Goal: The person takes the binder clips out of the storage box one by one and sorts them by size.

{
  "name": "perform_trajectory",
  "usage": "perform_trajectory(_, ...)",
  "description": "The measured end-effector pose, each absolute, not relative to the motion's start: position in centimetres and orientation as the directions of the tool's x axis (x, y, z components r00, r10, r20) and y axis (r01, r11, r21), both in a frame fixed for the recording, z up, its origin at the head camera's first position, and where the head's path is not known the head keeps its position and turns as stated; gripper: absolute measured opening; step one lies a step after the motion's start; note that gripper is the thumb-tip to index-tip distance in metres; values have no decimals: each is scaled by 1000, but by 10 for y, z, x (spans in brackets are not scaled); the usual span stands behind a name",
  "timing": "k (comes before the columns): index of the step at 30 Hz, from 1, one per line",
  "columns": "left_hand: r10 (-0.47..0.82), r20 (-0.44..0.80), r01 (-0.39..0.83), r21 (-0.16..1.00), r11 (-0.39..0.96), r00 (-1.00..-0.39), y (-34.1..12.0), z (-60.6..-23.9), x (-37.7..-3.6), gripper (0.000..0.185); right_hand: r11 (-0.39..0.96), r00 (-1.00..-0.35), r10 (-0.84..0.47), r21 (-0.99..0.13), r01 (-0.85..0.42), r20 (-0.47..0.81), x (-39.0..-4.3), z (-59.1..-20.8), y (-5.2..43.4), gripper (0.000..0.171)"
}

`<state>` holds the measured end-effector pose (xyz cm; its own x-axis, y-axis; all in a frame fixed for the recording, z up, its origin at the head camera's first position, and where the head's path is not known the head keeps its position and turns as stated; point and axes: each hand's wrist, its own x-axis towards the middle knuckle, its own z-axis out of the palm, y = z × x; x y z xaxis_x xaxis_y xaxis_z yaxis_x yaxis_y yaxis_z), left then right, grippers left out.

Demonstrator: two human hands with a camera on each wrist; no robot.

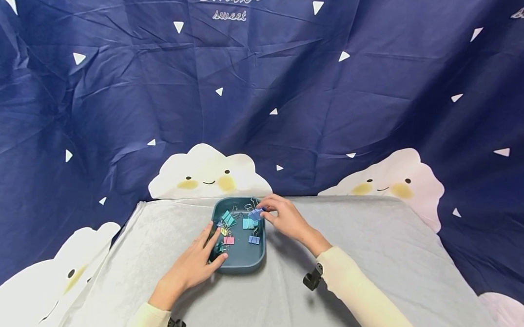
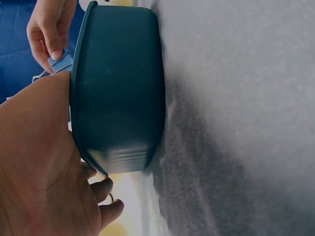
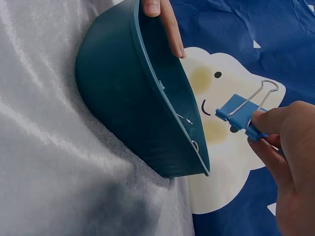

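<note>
A dark teal plastic tray (image 1: pixel 242 269) stands on the grey cloth with several binder clips in it. On its left side lie a teal clip (image 1: pixel 228 218), a yellow clip (image 1: pixel 224 231) and a pink clip (image 1: pixel 229 240); on its right are a turquoise clip (image 1: pixel 248 224) and a blue-violet clip (image 1: pixel 254 240). My right hand (image 1: pixel 286 218) pinches a blue binder clip (image 3: pixel 238 112) above the tray's right rim, between thumb and fingers. My left hand (image 1: pixel 196 260) rests over the tray's left rim, fingers spread; its thumb reaches over the near part.
Grey cloth (image 1: pixel 350 245) covers the table on both sides of the tray. Behind the table hangs a navy curtain (image 1: pixel 246 119) printed with white clouds and triangles. A black wrist mount (image 1: pixel 313 277) sits at the right cuff.
</note>
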<state>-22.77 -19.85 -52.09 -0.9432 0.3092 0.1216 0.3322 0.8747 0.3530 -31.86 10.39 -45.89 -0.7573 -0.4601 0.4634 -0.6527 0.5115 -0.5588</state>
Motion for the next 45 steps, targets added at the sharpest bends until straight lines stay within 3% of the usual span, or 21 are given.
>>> perform_trajectory(12,311,126,336,359,871,-942,-197,-519,-227,83,525,-801,-396,-604,-599,449,-326,-461,131,21)
perform_trajectory(34,310,151,340,254,905,-939,-196,-517,-225,92,587,-911,-237,-697,-412,338,-348,-492,180,17)
perform_trajectory(45,301,168,336,252,907,-939,-197,-518,-225,93,620,-908,-212,-669,-410,361,-362,-508,200,18)
